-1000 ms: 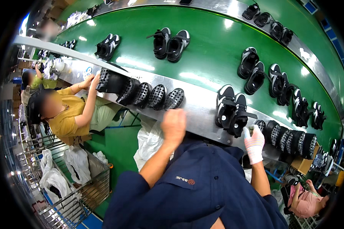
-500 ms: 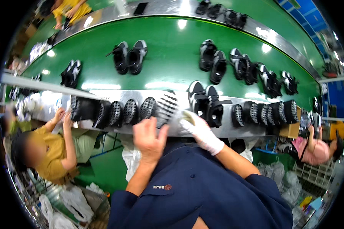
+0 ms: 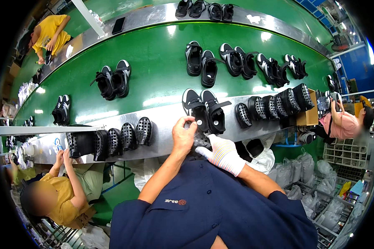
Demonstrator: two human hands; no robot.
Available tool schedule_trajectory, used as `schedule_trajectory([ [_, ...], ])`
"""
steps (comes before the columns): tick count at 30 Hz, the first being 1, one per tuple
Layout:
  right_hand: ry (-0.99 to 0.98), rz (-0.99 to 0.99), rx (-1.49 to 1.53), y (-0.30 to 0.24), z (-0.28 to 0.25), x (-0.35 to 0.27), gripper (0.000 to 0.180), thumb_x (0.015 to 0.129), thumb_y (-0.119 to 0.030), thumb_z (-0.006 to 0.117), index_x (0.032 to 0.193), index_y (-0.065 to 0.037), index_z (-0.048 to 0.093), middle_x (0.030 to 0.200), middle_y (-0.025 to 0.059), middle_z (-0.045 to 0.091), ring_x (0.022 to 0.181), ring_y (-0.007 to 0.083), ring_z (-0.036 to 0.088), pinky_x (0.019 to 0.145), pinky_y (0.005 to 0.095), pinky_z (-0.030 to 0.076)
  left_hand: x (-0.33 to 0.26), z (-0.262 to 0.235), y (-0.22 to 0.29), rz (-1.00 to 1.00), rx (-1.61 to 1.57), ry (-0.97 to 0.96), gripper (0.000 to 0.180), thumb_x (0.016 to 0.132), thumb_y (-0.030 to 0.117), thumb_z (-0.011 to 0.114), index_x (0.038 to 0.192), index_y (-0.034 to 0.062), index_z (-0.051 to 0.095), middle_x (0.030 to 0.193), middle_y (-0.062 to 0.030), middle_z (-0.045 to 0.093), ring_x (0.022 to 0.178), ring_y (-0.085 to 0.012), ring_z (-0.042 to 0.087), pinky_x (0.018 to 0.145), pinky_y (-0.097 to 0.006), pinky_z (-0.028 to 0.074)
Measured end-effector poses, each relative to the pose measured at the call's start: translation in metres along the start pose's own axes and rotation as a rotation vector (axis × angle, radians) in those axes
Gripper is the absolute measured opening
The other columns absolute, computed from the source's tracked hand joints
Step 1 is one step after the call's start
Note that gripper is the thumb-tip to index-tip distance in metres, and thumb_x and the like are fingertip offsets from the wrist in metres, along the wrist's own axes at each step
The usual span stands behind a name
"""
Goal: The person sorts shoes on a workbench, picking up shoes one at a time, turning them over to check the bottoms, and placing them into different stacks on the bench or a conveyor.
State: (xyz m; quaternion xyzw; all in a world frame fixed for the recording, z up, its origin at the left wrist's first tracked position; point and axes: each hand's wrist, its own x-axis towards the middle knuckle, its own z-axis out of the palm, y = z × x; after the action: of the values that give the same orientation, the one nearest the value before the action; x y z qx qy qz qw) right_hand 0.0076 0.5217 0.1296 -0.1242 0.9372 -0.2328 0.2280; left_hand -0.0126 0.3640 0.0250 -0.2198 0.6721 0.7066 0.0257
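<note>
Bare left hand (image 3: 183, 133) and white-gloved right hand (image 3: 221, 152) both closed on a black perforated shoe sole (image 3: 201, 141), held between them just before a black shoe pair (image 3: 204, 111) on the metal ledge (image 3: 166, 124).

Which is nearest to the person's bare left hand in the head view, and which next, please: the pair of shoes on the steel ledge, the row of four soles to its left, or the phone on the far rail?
From the left hand:
1. Pair of shoes, just above and right of it on the ledge.
2. Row of soles, farther left along the ledge.
3. Phone, across the green belt, upper left.
</note>
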Motion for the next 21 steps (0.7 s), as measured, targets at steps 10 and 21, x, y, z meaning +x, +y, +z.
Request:
schedule_trajectory([
  [10, -0.112, 0.167, -0.247, 0.036, -0.023, 0.040, 0.040, 0.096, -0.041, 0.064, 0.098, -0.002, 0.072, 0.088, 0.0216, 0.075, 0.089, 0.0399, 0.074, 0.081, 0.0488, 0.059, 0.049, 0.023, -0.006, 0.564, 0.780, 0.195, 0.026, 0.088, 0.021, 0.075, 0.101, -0.0013, 0.073, 0.102, -0.0226, 0.068, 0.095, -0.0409, 0.064, 0.089, -0.049, 0.052],
  [21, 0.086, -0.041, -0.362, 0.019, 0.064, 0.088, 0.023, 0.096, -0.013, 0.057, 0.112, 0.004, 0.058, 0.095, 0.0201, 0.073, 0.086, 0.0359, 0.076, 0.074, 0.0472, 0.062, 0.091, -0.011, -0.030, 0.333, 0.717, -0.390, 0.025, 0.087, 0.008, 0.067, 0.109, -0.0014, 0.074, 0.099, -0.0257, 0.073, 0.094, -0.0432, 0.070, 0.086, -0.046, 0.057],
])
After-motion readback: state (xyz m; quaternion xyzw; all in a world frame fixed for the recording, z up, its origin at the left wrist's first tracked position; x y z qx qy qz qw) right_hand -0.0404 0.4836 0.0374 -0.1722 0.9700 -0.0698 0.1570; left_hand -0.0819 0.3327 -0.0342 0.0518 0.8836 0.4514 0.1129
